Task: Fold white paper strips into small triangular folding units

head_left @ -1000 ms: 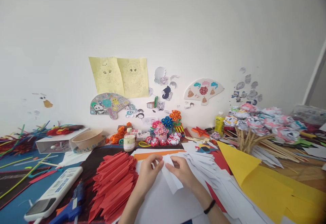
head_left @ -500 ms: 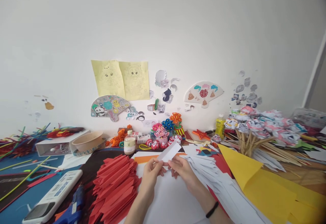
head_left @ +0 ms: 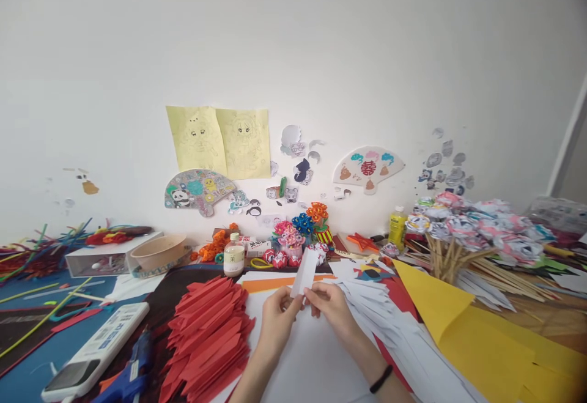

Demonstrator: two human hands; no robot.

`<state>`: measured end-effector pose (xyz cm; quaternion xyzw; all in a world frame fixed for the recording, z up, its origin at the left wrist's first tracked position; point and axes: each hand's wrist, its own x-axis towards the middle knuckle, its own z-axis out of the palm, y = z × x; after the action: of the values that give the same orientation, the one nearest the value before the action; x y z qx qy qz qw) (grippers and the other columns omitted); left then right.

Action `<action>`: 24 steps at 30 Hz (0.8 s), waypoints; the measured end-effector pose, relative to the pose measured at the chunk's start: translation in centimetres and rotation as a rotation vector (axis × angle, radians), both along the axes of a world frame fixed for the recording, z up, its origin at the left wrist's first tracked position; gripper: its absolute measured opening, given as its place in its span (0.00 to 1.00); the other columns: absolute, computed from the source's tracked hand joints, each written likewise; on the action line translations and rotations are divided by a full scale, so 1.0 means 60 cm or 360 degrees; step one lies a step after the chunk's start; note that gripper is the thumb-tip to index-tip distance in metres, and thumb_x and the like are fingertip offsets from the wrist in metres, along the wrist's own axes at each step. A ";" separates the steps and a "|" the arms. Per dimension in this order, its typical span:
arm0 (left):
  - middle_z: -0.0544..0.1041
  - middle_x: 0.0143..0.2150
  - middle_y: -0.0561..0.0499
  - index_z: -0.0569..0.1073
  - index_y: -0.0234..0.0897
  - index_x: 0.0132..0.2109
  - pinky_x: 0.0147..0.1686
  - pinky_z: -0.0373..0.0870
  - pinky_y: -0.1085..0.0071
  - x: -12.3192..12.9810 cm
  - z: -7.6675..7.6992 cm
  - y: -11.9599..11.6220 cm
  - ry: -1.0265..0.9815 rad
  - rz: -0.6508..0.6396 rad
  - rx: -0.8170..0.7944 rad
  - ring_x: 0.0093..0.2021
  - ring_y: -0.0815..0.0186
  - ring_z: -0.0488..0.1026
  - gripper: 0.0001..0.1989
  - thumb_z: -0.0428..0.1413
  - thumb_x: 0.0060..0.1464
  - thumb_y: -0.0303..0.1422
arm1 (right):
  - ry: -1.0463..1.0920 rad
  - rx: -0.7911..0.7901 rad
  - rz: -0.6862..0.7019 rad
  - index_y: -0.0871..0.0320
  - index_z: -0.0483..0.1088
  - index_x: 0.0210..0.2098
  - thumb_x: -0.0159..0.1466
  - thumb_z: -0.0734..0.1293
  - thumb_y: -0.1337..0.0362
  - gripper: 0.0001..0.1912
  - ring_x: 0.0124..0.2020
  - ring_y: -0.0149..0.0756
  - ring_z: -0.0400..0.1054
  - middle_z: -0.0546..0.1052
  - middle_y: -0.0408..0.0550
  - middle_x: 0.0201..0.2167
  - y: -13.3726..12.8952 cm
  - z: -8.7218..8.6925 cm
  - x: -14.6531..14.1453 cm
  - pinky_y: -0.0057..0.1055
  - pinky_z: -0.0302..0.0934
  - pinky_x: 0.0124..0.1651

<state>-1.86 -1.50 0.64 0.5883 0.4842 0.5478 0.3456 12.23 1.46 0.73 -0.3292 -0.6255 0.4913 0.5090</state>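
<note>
A narrow strip of white paper (head_left: 304,271), apparently folded lengthwise, points up and away between my hands. My left hand (head_left: 280,311) pinches its near end between thumb and fingers. From the other side my right hand (head_left: 328,305) grips the same end, fingertips nearly meeting those of the left. White paper sheets (head_left: 307,360) lie beneath both hands. Left of them is a heap of folded red paper strips (head_left: 206,336). A fanned pile of white paper strips (head_left: 389,323) spreads beyond my right forearm.
A blue glue gun (head_left: 132,366) and a white power strip (head_left: 98,351) lie at the left. Yellow paper (head_left: 486,336) covers the right front. At the back stand a small bottle (head_left: 233,256), beaded flowers (head_left: 302,225) and paper flowers on sticks (head_left: 477,225).
The white strip has turned from slanting right to nearly upright. My hands have shifted slightly, both still closed on its near end.
</note>
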 end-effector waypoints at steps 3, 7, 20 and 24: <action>0.75 0.24 0.50 0.68 0.34 0.28 0.20 0.61 0.75 -0.002 0.000 0.002 0.0008 -0.0046 -0.0031 0.21 0.68 0.67 0.17 0.56 0.49 0.45 | 0.0002 0.0036 -0.0050 0.62 0.70 0.22 0.56 0.66 0.46 0.23 0.19 0.30 0.61 0.71 0.46 0.18 -0.002 0.001 0.002 0.27 0.54 0.23; 0.75 0.24 0.49 0.69 0.34 0.29 0.21 0.62 0.75 -0.008 0.005 0.002 0.0067 -0.0003 0.0041 0.21 0.69 0.67 0.17 0.54 0.51 0.46 | 0.0010 0.0070 -0.0083 0.61 0.68 0.20 0.56 0.67 0.49 0.21 0.19 0.30 0.61 0.69 0.43 0.17 -0.002 0.003 0.009 0.27 0.55 0.24; 0.75 0.24 0.49 0.69 0.35 0.27 0.22 0.63 0.75 -0.008 0.010 -0.003 0.0045 0.0031 0.0067 0.22 0.68 0.68 0.17 0.55 0.51 0.46 | -0.0044 0.0074 -0.0113 0.62 0.72 0.22 0.57 0.66 0.48 0.21 0.18 0.30 0.61 0.71 0.46 0.18 0.000 0.006 0.010 0.27 0.54 0.23; 0.76 0.25 0.49 0.71 0.35 0.28 0.23 0.63 0.74 -0.009 0.011 -0.005 0.0094 0.0076 0.0093 0.23 0.67 0.69 0.19 0.53 0.52 0.47 | -0.0092 0.0032 -0.0055 0.62 0.72 0.24 0.55 0.67 0.47 0.22 0.18 0.30 0.61 0.72 0.45 0.19 -0.001 0.004 0.006 0.27 0.55 0.23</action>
<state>-2.40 -1.79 1.30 0.6022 0.4919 0.5523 0.3007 12.61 1.40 0.99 -0.3489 -0.6391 0.4662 0.5024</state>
